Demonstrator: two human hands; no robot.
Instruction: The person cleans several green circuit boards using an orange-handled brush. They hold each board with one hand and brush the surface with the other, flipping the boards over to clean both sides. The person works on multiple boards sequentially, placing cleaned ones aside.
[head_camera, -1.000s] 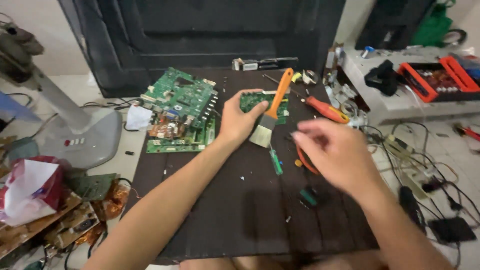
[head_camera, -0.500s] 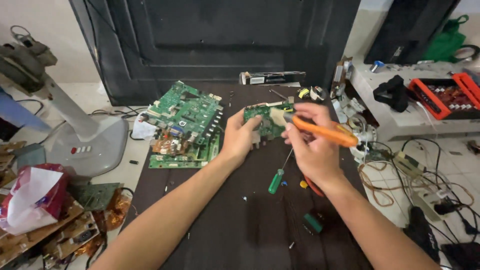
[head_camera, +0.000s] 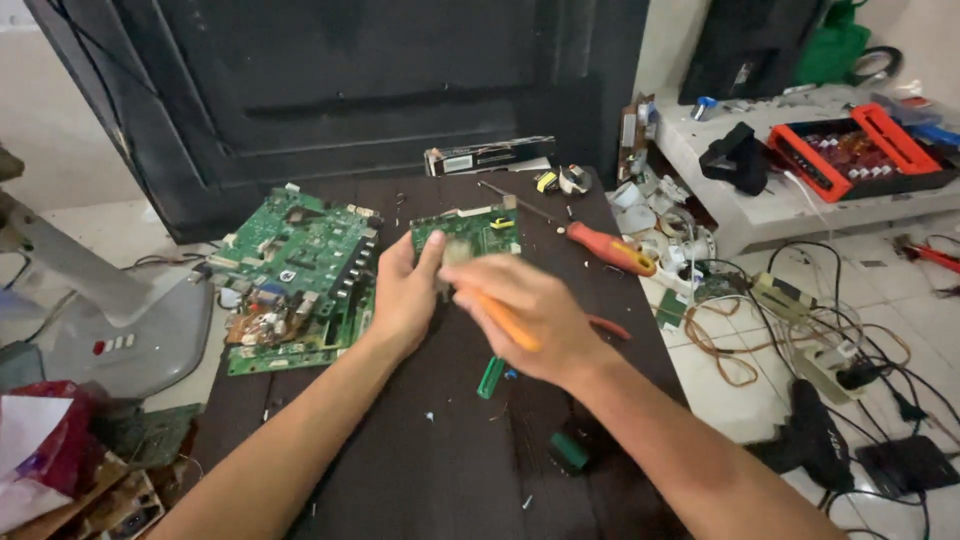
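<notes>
Two hands meet near the tabletop's (head_camera: 420, 470) middle. Left hand (head_camera: 400, 300) grips the small green circuit board (head_camera: 470, 232) by its near edge. Right hand (head_camera: 525, 315), just beside it, grip closed around an orange-handled tool (head_camera: 505, 322) touching the board; tip blurred.

Green board (head_camera: 470, 232); orange-handled brush (head_camera: 505, 322); green board pile (head_camera: 295, 270); red-orange screwdriver (head_camera: 610, 248); dark brown table (head_camera: 420, 470); red tray (head_camera: 855, 150).

One small green circuit board (head_camera: 470, 232) lies by the hands, a pile of larger green circuit boards (head_camera: 295, 275) at left. Two orange-handled tools: one screwdriver (head_camera: 610, 250), one held brush (head_camera: 500, 318). One orange-rimmed tray (head_camera: 855, 150).
</notes>
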